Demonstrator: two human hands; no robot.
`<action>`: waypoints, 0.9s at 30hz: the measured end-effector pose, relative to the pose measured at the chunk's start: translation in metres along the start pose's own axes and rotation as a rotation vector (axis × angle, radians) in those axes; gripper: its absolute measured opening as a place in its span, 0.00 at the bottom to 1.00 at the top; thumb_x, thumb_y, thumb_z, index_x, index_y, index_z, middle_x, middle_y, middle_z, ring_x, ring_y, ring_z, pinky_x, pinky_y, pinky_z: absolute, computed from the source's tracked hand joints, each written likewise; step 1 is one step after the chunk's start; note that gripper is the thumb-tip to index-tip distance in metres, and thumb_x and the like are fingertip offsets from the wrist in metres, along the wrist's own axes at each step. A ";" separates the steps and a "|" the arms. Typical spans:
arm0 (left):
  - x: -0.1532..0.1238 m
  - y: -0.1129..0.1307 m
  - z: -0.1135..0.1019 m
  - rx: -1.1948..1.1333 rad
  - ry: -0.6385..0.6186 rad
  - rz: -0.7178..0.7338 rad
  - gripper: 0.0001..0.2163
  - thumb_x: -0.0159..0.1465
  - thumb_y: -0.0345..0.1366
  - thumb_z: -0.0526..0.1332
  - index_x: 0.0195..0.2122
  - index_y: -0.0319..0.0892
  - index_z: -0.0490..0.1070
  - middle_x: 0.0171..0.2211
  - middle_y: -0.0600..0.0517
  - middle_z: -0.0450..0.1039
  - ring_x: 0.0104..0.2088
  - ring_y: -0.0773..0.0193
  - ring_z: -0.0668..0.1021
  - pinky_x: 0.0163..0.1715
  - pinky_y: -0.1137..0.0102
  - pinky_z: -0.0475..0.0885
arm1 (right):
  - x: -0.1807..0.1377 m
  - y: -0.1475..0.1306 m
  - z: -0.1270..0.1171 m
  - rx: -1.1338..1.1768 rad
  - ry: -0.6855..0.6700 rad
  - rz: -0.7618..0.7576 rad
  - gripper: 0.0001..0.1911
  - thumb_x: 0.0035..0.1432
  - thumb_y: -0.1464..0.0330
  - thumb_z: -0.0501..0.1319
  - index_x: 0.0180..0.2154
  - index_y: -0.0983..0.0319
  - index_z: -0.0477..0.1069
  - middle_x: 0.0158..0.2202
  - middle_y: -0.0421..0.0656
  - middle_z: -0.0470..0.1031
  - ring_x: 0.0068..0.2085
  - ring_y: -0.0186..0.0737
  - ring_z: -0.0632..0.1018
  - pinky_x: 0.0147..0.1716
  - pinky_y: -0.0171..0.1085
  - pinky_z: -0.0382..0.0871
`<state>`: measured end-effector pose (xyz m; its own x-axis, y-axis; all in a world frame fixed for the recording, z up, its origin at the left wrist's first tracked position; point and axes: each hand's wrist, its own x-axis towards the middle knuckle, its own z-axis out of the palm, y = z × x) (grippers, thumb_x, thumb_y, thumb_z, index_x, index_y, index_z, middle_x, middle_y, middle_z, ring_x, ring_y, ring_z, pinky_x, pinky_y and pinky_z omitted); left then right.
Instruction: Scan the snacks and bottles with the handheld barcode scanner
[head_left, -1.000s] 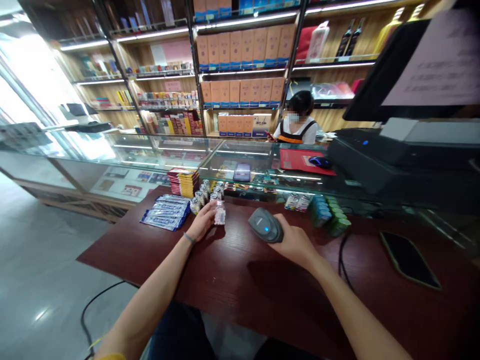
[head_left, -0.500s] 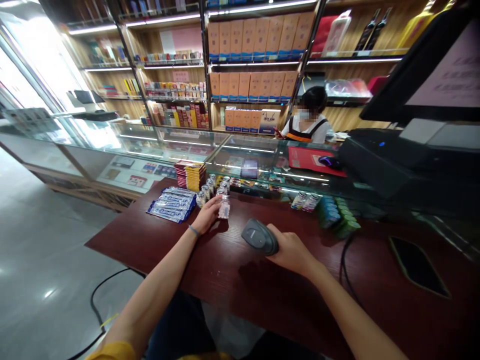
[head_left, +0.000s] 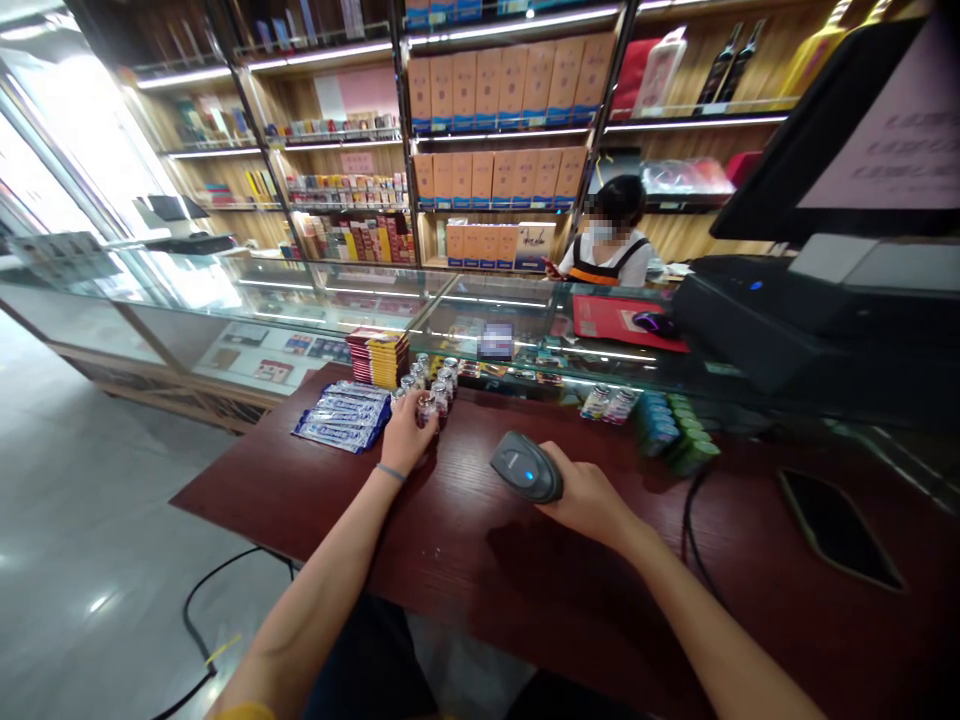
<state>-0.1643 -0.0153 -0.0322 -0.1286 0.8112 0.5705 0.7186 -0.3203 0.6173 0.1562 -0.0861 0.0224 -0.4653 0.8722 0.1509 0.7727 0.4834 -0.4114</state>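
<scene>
My right hand (head_left: 589, 495) grips a dark grey barcode scanner (head_left: 527, 468), its small blue light lit, above the tabletop. On the left, my left hand (head_left: 407, 437) has thumb and fingers closed round a small bottle (head_left: 427, 408) with a shiny cap. That one stands at the near end of two rows of similar small bottles (head_left: 450, 370). Beside the hand lie blue-and-white flat packets (head_left: 341, 415) in an overlapping spread. Behind them rises a stack of red and yellow packs (head_left: 377, 358).
Two small bottles (head_left: 608, 403) and rows of blue and green tubes (head_left: 679, 432) stand on the dark red table (head_left: 300, 500). A phone (head_left: 840, 527) lies at right near a black cable (head_left: 694, 540). Behind are a glass counter (head_left: 517, 300), a monitor (head_left: 847, 140) and a seated person (head_left: 611, 255).
My left hand has moved slightly left and turned, bringing a small bottle back from the front of the row to its near end. The scanner's blue light has come on.
</scene>
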 end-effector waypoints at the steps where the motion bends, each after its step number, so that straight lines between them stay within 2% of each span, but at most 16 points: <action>1: -0.001 0.001 0.001 0.024 -0.022 -0.004 0.17 0.62 0.33 0.64 0.53 0.46 0.70 0.48 0.46 0.74 0.47 0.54 0.77 0.51 0.60 0.74 | 0.000 0.000 0.000 0.003 -0.006 0.003 0.23 0.54 0.67 0.64 0.51 0.54 0.61 0.37 0.42 0.83 0.40 0.58 0.86 0.32 0.38 0.63; 5: -0.003 0.001 0.005 0.076 -0.065 -0.012 0.17 0.62 0.33 0.64 0.52 0.46 0.69 0.48 0.46 0.74 0.45 0.55 0.77 0.48 0.61 0.75 | 0.000 0.001 0.002 0.021 -0.020 0.009 0.22 0.55 0.67 0.64 0.50 0.53 0.61 0.38 0.41 0.83 0.41 0.58 0.86 0.33 0.38 0.63; 17: -0.005 0.003 0.008 0.083 -0.065 0.011 0.18 0.64 0.32 0.63 0.55 0.44 0.68 0.50 0.43 0.71 0.50 0.52 0.77 0.52 0.59 0.74 | 0.001 -0.001 0.000 0.036 -0.022 0.014 0.23 0.54 0.68 0.64 0.50 0.53 0.60 0.38 0.41 0.83 0.40 0.57 0.86 0.33 0.38 0.63; 23: -0.001 0.011 0.003 0.033 0.068 0.132 0.18 0.65 0.33 0.64 0.56 0.44 0.68 0.54 0.41 0.71 0.58 0.48 0.72 0.62 0.53 0.68 | 0.003 0.000 -0.003 0.068 -0.014 0.065 0.21 0.54 0.66 0.65 0.49 0.53 0.62 0.36 0.42 0.83 0.41 0.59 0.86 0.32 0.38 0.65; 27: -0.005 0.020 0.005 -0.019 0.189 0.227 0.14 0.67 0.35 0.62 0.53 0.44 0.70 0.54 0.42 0.71 0.57 0.50 0.73 0.62 0.52 0.67 | 0.005 0.014 -0.010 0.119 0.100 0.174 0.22 0.52 0.64 0.66 0.49 0.55 0.64 0.37 0.45 0.83 0.42 0.61 0.85 0.35 0.41 0.68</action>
<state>-0.1460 -0.0235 -0.0250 -0.0927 0.6129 0.7847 0.7310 -0.4932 0.4716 0.1694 -0.0742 0.0265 -0.2800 0.9474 0.1547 0.7782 0.3184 -0.5413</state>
